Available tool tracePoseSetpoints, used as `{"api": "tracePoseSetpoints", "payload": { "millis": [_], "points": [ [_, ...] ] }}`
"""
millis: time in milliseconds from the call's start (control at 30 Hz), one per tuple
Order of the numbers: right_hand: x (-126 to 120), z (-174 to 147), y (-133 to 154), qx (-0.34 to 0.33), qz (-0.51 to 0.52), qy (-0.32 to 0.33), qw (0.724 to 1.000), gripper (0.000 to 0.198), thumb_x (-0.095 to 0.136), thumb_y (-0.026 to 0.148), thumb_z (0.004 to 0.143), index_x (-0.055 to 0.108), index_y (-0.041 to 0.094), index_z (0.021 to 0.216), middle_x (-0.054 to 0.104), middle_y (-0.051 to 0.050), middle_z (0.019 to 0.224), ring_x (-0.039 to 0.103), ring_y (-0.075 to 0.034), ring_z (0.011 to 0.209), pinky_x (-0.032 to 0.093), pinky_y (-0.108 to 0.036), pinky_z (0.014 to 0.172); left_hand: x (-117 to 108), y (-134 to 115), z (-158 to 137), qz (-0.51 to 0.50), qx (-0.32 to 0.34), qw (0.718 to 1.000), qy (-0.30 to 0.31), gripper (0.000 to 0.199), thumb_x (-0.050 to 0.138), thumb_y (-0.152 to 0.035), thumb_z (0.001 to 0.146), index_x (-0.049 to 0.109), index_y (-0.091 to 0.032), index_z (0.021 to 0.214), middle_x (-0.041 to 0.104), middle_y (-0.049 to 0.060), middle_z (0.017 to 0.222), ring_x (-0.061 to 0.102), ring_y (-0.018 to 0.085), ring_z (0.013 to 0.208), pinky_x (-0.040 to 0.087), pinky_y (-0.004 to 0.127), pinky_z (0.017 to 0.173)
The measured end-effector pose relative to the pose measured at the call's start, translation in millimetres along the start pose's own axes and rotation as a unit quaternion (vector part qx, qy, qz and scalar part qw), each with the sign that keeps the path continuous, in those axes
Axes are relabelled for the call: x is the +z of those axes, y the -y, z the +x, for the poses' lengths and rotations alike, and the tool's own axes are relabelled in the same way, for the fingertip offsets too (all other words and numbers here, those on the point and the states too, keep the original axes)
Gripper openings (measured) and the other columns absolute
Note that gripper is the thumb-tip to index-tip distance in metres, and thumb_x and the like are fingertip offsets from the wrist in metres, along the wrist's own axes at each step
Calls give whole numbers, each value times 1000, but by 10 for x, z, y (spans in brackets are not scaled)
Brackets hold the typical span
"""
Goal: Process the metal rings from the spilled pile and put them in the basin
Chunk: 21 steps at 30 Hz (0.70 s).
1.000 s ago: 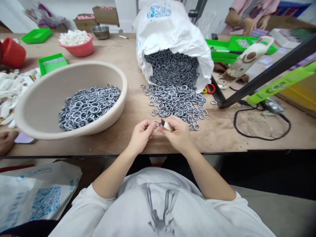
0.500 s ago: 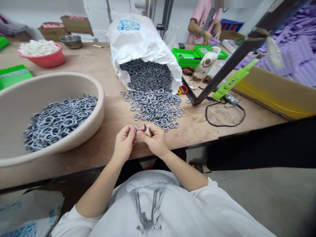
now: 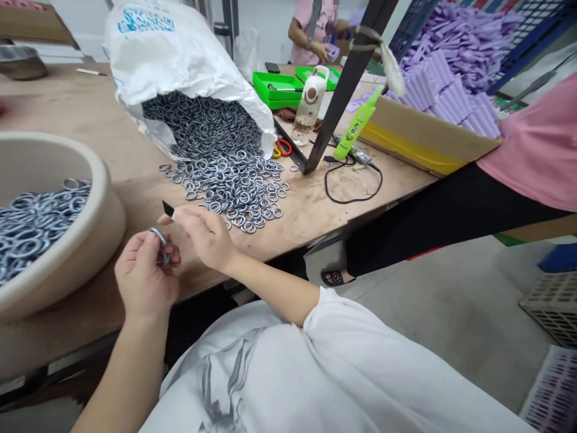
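Note:
My left hand (image 3: 146, 273) pinches a grey ring (image 3: 158, 234) between thumb and fingers, just right of the large beige tub. The ring stands on edge and its lower part is partly covered by the fingers. Close beside it, my right hand (image 3: 205, 237) is closed on a small knife, whose dark blade (image 3: 167, 208) points up and to the left; its handle is hidden in the palm. A heap of similar loose rings (image 3: 241, 186) spills from a white sack (image 3: 171, 54) beyond my right hand. More rings (image 3: 40, 222) lie in the tub (image 3: 108, 198).
A dark metal post (image 3: 333, 96) rises from the table right of the sack. Around it are red-handled scissors (image 3: 283, 147), a bottle (image 3: 309, 105), a green tray (image 3: 274, 90) and a black cable (image 3: 354, 198). Co-workers in pink stand at the back and right.
The view has swung to the right. My hands have moved left towards the tub and slightly apart. The ring now shows more clearly in my left hand, and the blade points left.

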State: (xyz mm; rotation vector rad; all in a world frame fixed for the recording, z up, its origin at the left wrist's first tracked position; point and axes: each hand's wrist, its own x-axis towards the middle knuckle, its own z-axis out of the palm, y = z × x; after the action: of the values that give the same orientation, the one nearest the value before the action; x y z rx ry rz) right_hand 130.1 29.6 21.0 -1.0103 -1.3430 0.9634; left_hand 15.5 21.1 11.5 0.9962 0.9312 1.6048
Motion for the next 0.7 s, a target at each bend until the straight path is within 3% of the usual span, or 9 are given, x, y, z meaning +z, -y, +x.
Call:
{"api": "tracePoseSetpoints", "payload": {
  "millis": [133, 267, 367, 533, 700],
  "points": [
    [-33, 43, 98, 0, 41, -1, 999, 34, 45, 42, 101, 72, 20, 96, 65, 2, 79, 59, -11, 73, 48, -23, 71, 18, -13, -43, 16, -35, 999, 8, 13, 71, -27, 81, 63, -18, 76, 55, -2, 61, 48, 9, 48, 33, 20, 40],
    [-157, -42, 85, -32, 43, 43, 998, 27, 57, 42, 96, 70, 20, 102, 69, -3, 93, 65, -17, 92, 52, -30, 86, 56, -38, -71, 21, -70, 997, 28, 30, 75, -40, 80, 58, -17, 71, 52, -3, 56, 45, 7, 46, 34, 18, 42],
    [-235, -116, 5, 0, 78, 109, 991, 32, 71, 44, 87, 68, 22, 110, 68, -1, 89, 66, -16, 79, 56, -30, 76, 87, -29, -85, 9, -97, 993, 61, 34, 75, -46, 81, 61, -16, 76, 51, -4, 58, 42, 6, 47, 34, 17, 44],
    [-267, -173, -38, 78, 171, 125, 974, 48, 86, 47, 71, 62, 23, 106, 63, 4, 79, 61, -11, 55, 56, -28, 54, 136, -9, -143, -28, -166, 978, 120, 43, 74, -55, 80, 60, -15, 77, 49, -3, 60, 41, 6, 48, 32, 18, 43],
    [-303, -132, -16, 112, 180, 129, 969, 42, 79, 57, 75, 59, 23, 90, 57, 7, 61, 57, -12, 48, 52, -28, 49, 124, 30, -163, -33, -175, 969, 169, 42, 72, -55, 82, 63, -15, 84, 44, -5, 57, 39, 6, 48, 32, 18, 44]
  ]
}}
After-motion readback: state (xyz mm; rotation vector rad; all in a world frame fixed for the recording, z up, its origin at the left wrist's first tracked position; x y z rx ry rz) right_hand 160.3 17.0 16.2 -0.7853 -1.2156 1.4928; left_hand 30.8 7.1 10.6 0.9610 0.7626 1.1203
